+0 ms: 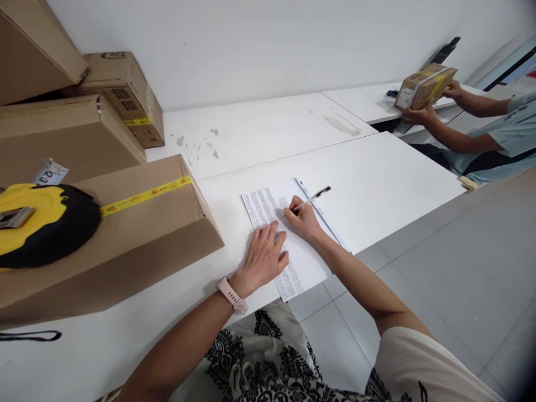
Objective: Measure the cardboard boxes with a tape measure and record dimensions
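A sheet of paper [259,205] with columns of small print lies on the white table [402,184], partly over its front edge. My left hand [266,254] rests flat on the print, fingers stretched out, a pale pink watch band [233,296] at the wrist. In my right hand [305,220] is a pen [316,197] with a clear barrel and black end, its tip down by the paper, hidden behind the fingers. Just right of that hand, a light blue edge strip [330,223] runs along the white sheets.
Cardboard boxes are stacked at the left; the nearest box [146,234] has yellow tape [146,196] and a yellow-black tape measure [46,223] on it. At the far right a co-worker's hands [422,114] hold a small carton [425,86]. A black cord loop [37,336] lies lower left.
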{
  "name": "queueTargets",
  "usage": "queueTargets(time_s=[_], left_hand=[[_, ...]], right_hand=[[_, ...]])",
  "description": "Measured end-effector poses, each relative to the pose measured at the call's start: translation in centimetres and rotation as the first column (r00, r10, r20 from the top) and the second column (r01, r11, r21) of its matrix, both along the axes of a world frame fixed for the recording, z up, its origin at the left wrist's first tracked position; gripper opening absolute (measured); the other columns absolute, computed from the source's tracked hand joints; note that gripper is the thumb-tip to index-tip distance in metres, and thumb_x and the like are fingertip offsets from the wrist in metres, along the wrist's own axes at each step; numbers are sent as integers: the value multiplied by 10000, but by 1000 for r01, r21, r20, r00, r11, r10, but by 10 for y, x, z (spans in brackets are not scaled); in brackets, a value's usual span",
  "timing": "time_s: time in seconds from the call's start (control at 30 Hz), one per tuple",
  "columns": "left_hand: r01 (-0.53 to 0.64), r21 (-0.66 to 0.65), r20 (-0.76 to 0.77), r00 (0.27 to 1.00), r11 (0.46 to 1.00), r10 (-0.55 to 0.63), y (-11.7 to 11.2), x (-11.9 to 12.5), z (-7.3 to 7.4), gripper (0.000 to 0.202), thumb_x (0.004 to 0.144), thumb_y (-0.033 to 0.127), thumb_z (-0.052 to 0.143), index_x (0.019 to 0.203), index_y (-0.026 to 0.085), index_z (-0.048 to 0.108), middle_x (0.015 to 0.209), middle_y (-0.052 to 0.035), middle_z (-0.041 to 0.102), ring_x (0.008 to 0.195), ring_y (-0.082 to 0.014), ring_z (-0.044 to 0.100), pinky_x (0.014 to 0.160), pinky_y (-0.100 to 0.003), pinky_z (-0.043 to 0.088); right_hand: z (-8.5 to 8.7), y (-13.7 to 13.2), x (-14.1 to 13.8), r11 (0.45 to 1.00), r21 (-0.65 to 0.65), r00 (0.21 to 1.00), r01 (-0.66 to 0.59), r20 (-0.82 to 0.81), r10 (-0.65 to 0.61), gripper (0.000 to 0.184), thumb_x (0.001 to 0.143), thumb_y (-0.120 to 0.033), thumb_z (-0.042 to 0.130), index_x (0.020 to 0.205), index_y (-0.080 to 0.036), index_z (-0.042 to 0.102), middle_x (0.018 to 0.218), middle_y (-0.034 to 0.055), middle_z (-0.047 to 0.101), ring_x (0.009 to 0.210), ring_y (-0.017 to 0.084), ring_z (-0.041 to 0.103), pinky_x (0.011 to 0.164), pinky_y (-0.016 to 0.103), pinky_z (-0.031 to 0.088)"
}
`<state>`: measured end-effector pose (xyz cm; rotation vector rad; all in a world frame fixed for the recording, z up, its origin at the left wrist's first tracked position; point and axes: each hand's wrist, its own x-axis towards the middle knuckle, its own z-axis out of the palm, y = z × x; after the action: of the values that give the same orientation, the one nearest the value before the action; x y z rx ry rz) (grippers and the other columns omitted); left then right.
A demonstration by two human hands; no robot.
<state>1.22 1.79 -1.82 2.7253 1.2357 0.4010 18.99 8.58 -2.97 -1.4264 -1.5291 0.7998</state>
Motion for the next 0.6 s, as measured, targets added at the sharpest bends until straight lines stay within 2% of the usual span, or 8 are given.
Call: queueTargets(time_s=[0.27, 0.33, 0.4, 0.5, 0.6], left_hand=[[-3, 7, 2, 1000, 1000, 3, -1, 0, 0, 406, 933, 295, 563, 1283, 89, 582, 1490, -255, 498, 1282, -371, 501, 1029, -517, 403], [2, 8, 13, 1000, 1000, -2, -1, 0, 0, 409, 930, 289, 566, 1282, 83, 587, 1486, -259, 500, 1280, -376, 502, 1029, -521, 405], [6, 13, 25, 1000, 1000, -7, 0, -2, -1, 415, 924, 282, 570, 1285, 76, 588, 1484, -262, 501, 1276, -381, 504, 1028, -525, 409], [12, 14, 61, 998, 1000, -13, 3, -1, -6, 413, 910, 269, 581, 1274, 75, 592, 1475, -265, 506, 1260, -389, 515, 1015, -545, 426], [-2, 11, 144, 990, 1000, 1, 2, 3, -9, 385, 884, 257, 605, 1231, 90, 616, 1435, -244, 550, 1246, -379, 536, 1006, -545, 455]], right_hand=[[-2, 0, 0, 1000, 9, 1000, 9, -6, -9, 235, 800, -251, 586, 669, -241, 391, 552, -71, 361, 539, 116, 342, 530, 272, 277], [-3, 1, 1, 999, 36, 999, 34, 8, -35, 252, 819, -281, 591, 672, -243, 390, 564, -67, 363, 543, 120, 349, 531, 273, 293], [-6, 4, 3, 994, 88, 997, 68, 36, -71, 220, 850, -331, 592, 720, -241, 440, 610, -54, 427, 565, 130, 390, 545, 278, 335], [-11, 9, 10, 974, 218, 981, 63, 167, -100, 120, 900, -346, 547, 907, -228, 569, 811, 14, 589, 700, 172, 521, 670, 319, 448], [-18, 13, 18, 952, 305, 938, 4, 330, -109, 250, 914, -229, 442, 1069, -217, 638, 992, 92, 636, 906, 237, 587, 850, 399, 491]])
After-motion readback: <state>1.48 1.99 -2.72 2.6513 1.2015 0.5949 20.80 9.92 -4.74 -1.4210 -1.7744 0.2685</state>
